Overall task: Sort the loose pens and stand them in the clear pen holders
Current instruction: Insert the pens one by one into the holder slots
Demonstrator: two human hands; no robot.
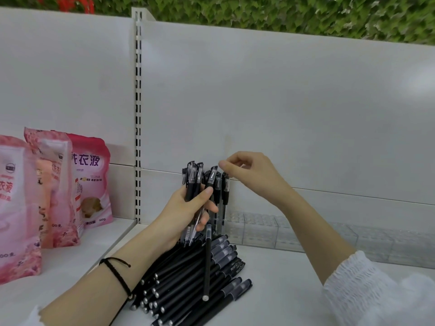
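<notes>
My left hand (188,208) grips a bundle of clear-barrelled black pens (194,182), caps up, above the shelf. A few pens of the same kind (222,196) stand upright in the left end of the clear pen holders (259,229), which run along the back of the shelf. My right hand (249,172) hovers just above and right of those standing pens, thumb and forefinger close together, with nothing visible between them. A pile of matte black pens (188,278) lies on the shelf in front, one of them lying crosswise on top (207,262).
Pink detergent pouches (58,191) stand on the left section of the white shelf (282,290). A slotted white upright (138,114) divides the back panels. More of the clear holders (376,243) stretch to the right.
</notes>
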